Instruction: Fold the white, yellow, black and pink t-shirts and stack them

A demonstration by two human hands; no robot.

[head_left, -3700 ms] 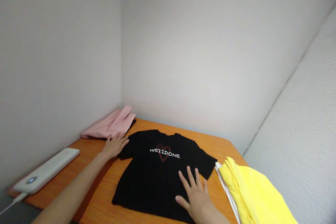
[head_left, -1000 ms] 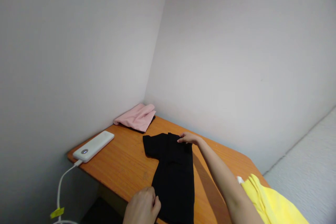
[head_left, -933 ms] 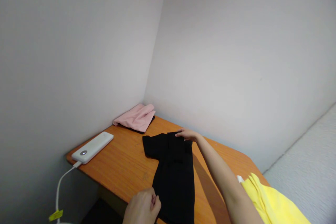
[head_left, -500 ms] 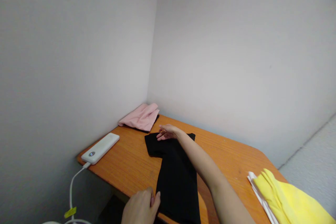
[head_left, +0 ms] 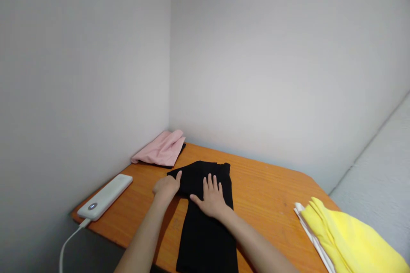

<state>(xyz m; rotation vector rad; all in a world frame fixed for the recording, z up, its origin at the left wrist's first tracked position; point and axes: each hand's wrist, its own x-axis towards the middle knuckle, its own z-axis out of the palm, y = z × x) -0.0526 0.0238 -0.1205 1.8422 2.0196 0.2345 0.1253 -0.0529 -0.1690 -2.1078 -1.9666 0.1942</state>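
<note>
A black T-shirt (head_left: 208,239) lies folded lengthwise into a narrow strip on the orange wooden table (head_left: 269,192), its collar end toward the wall. My right hand (head_left: 210,196) rests flat on the upper part of the strip, fingers spread. At the strip's left edge my left hand (head_left: 166,186) grips the left sleeve, thumb up and fingers curled under the cloth.
A folded pink garment (head_left: 160,150) sits in the table's back left corner over something dark. A white power bank (head_left: 104,196) with a cable lies along the left edge. Folded yellow cloth (head_left: 349,239) on white cloth fills the right front. Walls close off the left and back.
The spread shirt has been folded in from the right into a strip. My right hand moved from the collar to the strip's middle; my left came up from the hem to the left sleeve.
</note>
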